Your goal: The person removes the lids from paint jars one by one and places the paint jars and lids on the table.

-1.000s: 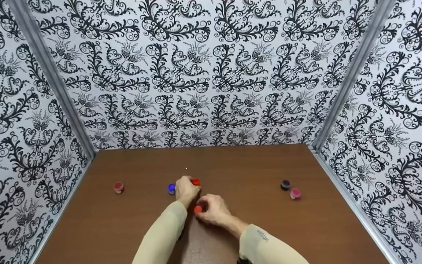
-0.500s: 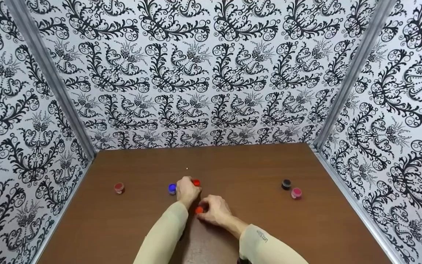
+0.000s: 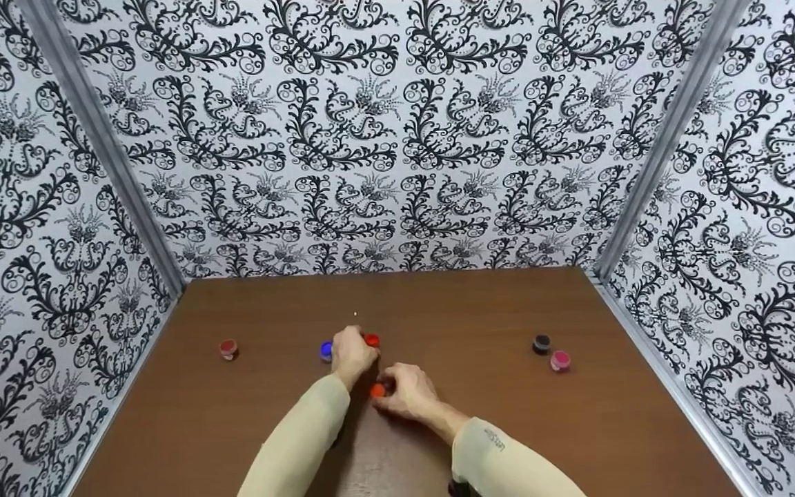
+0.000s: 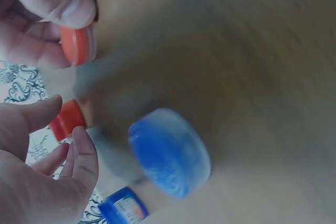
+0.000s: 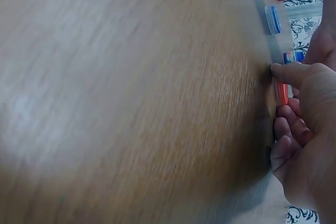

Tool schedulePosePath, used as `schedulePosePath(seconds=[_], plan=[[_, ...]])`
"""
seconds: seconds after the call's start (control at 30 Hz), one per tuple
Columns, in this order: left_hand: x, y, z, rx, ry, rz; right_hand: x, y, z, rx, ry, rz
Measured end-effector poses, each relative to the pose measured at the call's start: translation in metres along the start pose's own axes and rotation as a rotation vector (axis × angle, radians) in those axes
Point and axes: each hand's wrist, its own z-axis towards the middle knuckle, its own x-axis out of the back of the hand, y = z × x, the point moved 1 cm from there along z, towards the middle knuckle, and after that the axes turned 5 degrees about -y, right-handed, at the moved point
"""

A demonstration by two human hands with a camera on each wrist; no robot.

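Note:
My left hand (image 3: 352,354) reaches over the table, thumb and fingertips on either side of a small red pot (image 4: 68,119), whose red top (image 3: 372,340) shows past the knuckles. Just left of that hand stands a small blue pot (image 3: 326,351); its printed label (image 4: 127,209) faces the left wrist camera. Nearer the body, my right hand (image 3: 408,393) pinches a flat, round orange-red lid (image 3: 377,391) by its edge, low over the wood. Close to the left wrist camera lies a blue round lid (image 4: 168,153) with a clear rim; the left forearm seems to hide it from the head view.
A red pot (image 3: 228,349) stands at the far left of the brown table (image 3: 287,304). Toward the right, a black pot (image 3: 541,344) and a pink pot (image 3: 560,361) stand close together. Patterned walls (image 3: 397,172) with grey corner strips enclose the back and sides.

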Motion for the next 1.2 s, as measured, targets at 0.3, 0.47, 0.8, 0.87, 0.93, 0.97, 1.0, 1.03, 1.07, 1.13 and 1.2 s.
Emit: schedulePosePath(seconds=[0.3, 0.47, 0.8, 0.87, 0.93, 0.97, 1.0, 1.03, 1.07, 1.13, 1.2], plan=[[0.034, 0.014, -0.012, -0.095, -0.011, 0.043, 0.012, 0.002, 0.004, 0.021, 0.036, 0.044], [0.05, 0.017, -0.014, -0.119, -0.021, 0.037, 0.024, 0.003, 0.005, 0.055, 0.095, 0.031], [0.067, 0.007, -0.008, -0.11, -0.009, 0.034, 0.044, -0.004, 0.008, 0.097, 0.153, 0.101], [0.07, 0.004, -0.008, -0.113, -0.005, 0.038, 0.046, -0.006, 0.009, 0.109, 0.158, 0.115], [0.074, -0.001, -0.009, -0.109, -0.002, 0.042, 0.046, -0.008, 0.009, 0.106, 0.154, 0.123], [0.076, -0.003, -0.009, -0.104, 0.001, 0.048, 0.046, -0.009, 0.01, 0.112, 0.153, 0.121], [0.079, -0.007, -0.01, -0.101, 0.005, 0.051, 0.046, -0.011, 0.01, 0.116, 0.151, 0.118], [0.081, -0.011, -0.01, -0.097, 0.012, 0.054, 0.046, -0.012, 0.01, 0.118, 0.147, 0.115], [0.083, -0.015, -0.011, -0.09, 0.015, 0.055, 0.046, -0.014, 0.011, 0.113, 0.14, 0.11], [0.087, -0.022, -0.013, -0.075, 0.017, 0.057, 0.047, -0.017, 0.011, 0.11, 0.129, 0.098], [0.092, -0.031, -0.015, -0.07, 0.03, 0.062, 0.048, -0.02, 0.012, 0.109, 0.123, 0.084]])
